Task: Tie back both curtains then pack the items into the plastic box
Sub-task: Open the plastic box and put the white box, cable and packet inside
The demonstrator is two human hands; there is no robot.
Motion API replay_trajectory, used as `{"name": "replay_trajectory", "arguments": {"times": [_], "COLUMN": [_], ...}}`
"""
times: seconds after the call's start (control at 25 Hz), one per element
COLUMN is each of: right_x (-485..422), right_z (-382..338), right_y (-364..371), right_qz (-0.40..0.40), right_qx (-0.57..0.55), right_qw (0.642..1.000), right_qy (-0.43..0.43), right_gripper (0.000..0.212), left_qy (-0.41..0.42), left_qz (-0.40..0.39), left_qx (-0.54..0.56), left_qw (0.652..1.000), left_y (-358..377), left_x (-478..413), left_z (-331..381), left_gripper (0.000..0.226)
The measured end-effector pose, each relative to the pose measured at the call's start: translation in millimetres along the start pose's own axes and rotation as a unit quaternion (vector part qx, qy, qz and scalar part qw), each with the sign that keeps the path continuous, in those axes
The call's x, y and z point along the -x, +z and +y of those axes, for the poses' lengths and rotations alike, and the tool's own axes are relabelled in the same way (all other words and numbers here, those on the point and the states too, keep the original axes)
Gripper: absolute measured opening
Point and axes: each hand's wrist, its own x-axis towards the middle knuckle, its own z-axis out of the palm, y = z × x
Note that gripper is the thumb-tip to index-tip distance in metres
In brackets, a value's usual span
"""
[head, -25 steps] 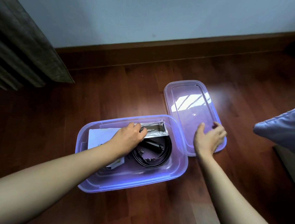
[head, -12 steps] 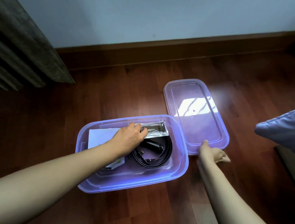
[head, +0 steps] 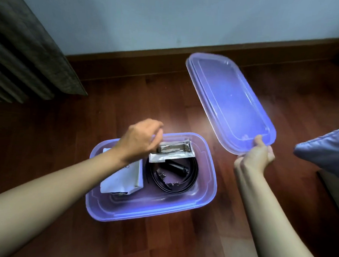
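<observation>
A translucent purple plastic box (head: 209, 180) stands open on the wooden floor. Inside lie a silver foil packet (head: 173, 151), a coiled black strap (head: 189, 179) with metal clips, a black cylinder (head: 175, 166) and a white paper box (head: 123, 177). My left hand (head: 140, 139) hovers above the box's far left rim, fingers loosely curled, holding nothing. My right hand (head: 257, 156) grips the near edge of the purple lid (head: 228, 99), which is lifted off the floor and tilted up to the right of the box.
A dark grey curtain (head: 28, 50) hangs at the upper left. A wooden baseboard (head: 265, 53) runs along the pale wall. A grey-blue cushion (head: 327, 150) juts in at the right edge above a pale furniture edge.
My left hand has let go of the foil packet and risen out of the box. My right hand has taken the lid's near edge and raised it off the floor.
</observation>
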Motion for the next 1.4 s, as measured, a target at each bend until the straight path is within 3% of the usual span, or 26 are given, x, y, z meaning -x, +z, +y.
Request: {"name": "replay_trajectory", "arguments": {"times": [0.04,0.08,0.12,0.16,0.2,0.24,0.28,0.32,0.44,0.56,0.72,0.96,1.08,1.28,1.4], "right_x": [1,2,3,1,4,5,9,13,31,44,44,39,36,43,47], "right_z": [-2,-5,-9,-12,-16,-17,-17,-15,-1,14,25,30,33,29,30], "right_y": [1,0,-2,-6,-9,-14,-19,-24,-41,-57,-62,-54,-53,-49,-47], "right_qz": [-0.052,-0.113,-0.177,-0.234,-0.287,-0.325,-0.352,-0.364,-0.359,-0.394,-0.419,-0.446,-0.440,-0.436,-0.424], "right_qx": [-0.006,0.004,0.027,0.059,0.095,0.136,0.174,0.208,0.281,0.315,0.347,0.418,0.462,0.507,0.525], "right_qw": [0.999,0.993,0.983,0.969,0.951,0.931,0.913,0.900,0.887,0.861,0.837,0.791,0.770,0.743,0.735], "right_qy": [0.008,0.017,0.029,0.048,0.073,0.095,0.112,0.119,0.080,0.058,0.057,0.017,0.003,-0.037,-0.063], "right_gripper": [0.023,0.019,0.016,0.015,0.016,0.022,0.030,0.035,0.031,0.036,0.047,0.073,0.065,0.039,0.043], "left_qy": [-0.120,-0.260,-0.363,-0.423,-0.443,-0.445,-0.440,-0.442,-0.467,-0.475,-0.495,-0.486,-0.504,-0.538,-0.579], "left_qz": [0.033,0.068,0.084,0.091,0.089,0.087,0.080,0.078,0.082,0.073,0.079,0.053,0.033,-0.008,0.030], "left_qx": [0.119,0.286,0.439,0.546,0.609,0.639,0.642,0.617,0.449,0.370,0.329,0.243,0.198,0.151,0.175], "left_qw": [0.985,0.920,0.818,0.717,0.652,0.621,0.623,0.647,0.758,0.795,0.800,0.838,0.840,0.829,0.796], "left_y": [-12,-24,-36,-49,-62,-73,-81,-82,-72,-60,-45,-41,-49,-60,-49], "left_x": [-8,-16,-25,-28,-23,-15,-3,14,70,118,139,134,126,111,107], "left_z": [-1,-5,-10,-16,-23,-26,-25,-22,-19,-29,-26,-18,-9,-11,-21], "left_gripper": [0.031,0.031,0.035,0.042,0.050,0.054,0.053,0.047,0.046,0.048,0.050,0.056,0.063,0.034,0.024]}}
